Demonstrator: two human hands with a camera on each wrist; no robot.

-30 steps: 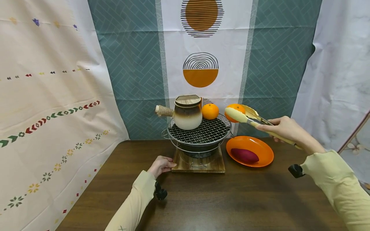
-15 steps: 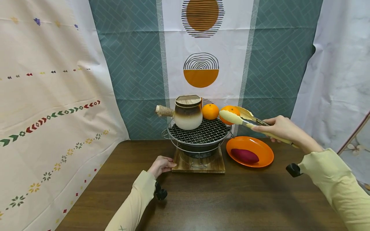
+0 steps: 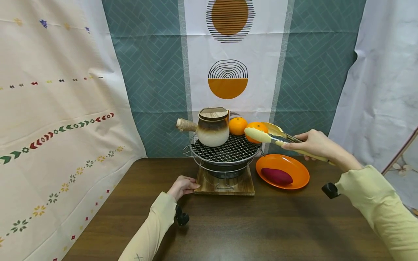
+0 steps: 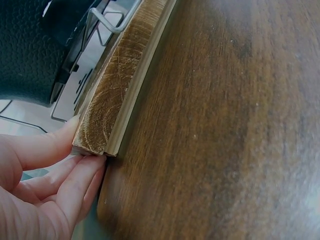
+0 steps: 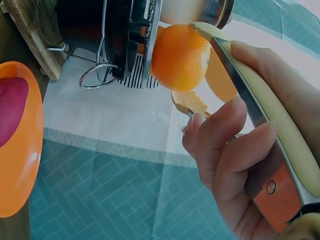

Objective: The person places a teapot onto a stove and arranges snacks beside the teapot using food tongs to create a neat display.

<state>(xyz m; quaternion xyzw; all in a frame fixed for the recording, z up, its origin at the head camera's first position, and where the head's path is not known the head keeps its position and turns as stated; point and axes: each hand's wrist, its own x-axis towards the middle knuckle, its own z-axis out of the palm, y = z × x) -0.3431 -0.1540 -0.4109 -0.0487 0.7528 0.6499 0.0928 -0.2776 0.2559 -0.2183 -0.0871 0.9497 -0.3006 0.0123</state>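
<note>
In the head view my left hand point(image 3: 183, 187) is at the left edge of the square wooden base point(image 3: 205, 187) of a round tabletop grill. The left wrist view shows its thumb and fingers pinching the wooden base point(image 4: 112, 95) at a corner. My right hand point(image 3: 316, 145) grips cream-tipped tongs point(image 3: 259, 135). Between the tong tips is an orange point(image 3: 257, 125), held over the right rim of the grill's wire mesh point(image 3: 225, 152). Whether this orange point(image 5: 181, 57) touches the mesh, I cannot tell. A second orange point(image 3: 238, 126) lies on the mesh's far side.
A cream and brown pot point(image 3: 212, 135) with a wooden lid and a rope-wrapped handle stands on the mesh's left part. Right of the grill, an orange plate point(image 3: 297, 168) bears a purple sweet potato point(image 3: 277, 176). Curtains hang close behind the dark wooden table point(image 3: 261, 224).
My right hand has carried the tongs and their orange leftward and slightly down, from beside the grill to over its right rim. My left hand has stayed on the wooden base.
</note>
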